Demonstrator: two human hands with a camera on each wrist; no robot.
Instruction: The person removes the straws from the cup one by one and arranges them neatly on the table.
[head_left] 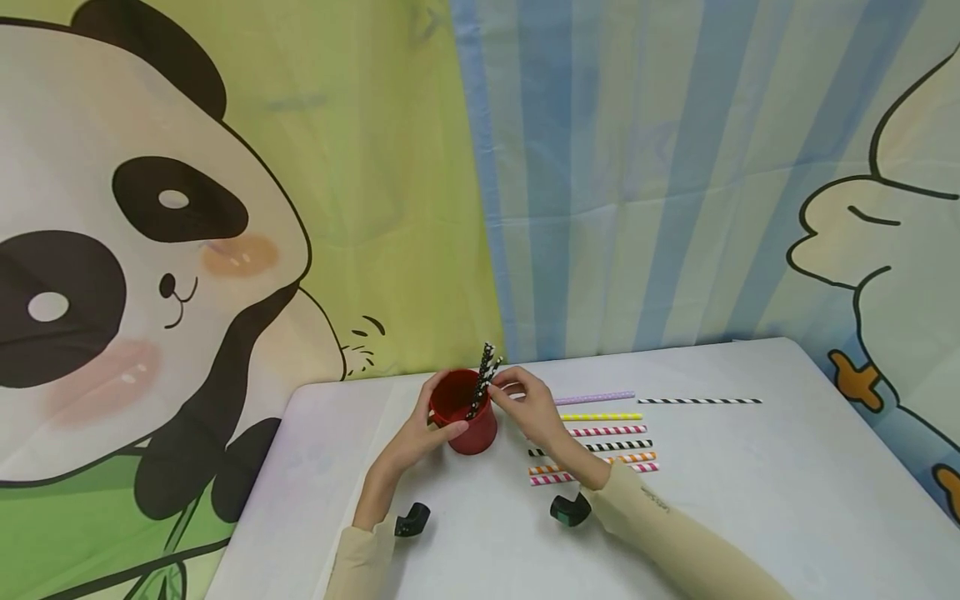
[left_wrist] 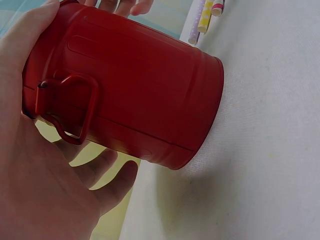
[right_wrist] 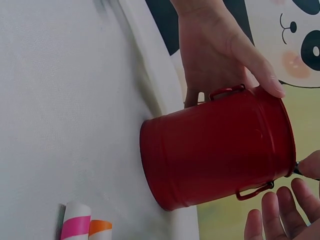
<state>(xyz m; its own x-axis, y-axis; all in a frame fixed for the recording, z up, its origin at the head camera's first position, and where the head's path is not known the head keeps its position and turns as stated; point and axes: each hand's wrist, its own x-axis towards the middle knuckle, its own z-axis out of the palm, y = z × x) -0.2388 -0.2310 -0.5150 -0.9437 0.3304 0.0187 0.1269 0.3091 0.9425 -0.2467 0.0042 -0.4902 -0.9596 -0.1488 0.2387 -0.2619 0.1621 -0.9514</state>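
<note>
red cup (head_left: pixel 467 417) stands on the table (head_left: pixel 750 500), l hand (head_left: pixel 420 433) wrapped round it. r hand (head_left: pixel 528 400) pinches dark dotted straws (head_left: pixel 482 379) w/ their lower ends already in the cup. looks like mid-drop; next: let go, straight down. more straws (head_left: pixel 600 433) lie just right, not in the way.

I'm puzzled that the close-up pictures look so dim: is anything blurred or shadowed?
Head view: bright, even, sharp. Left wrist view: dim, left hand blurred, red can clear. Right wrist view: also dim, the can casting a soft shadow on the table.
</note>
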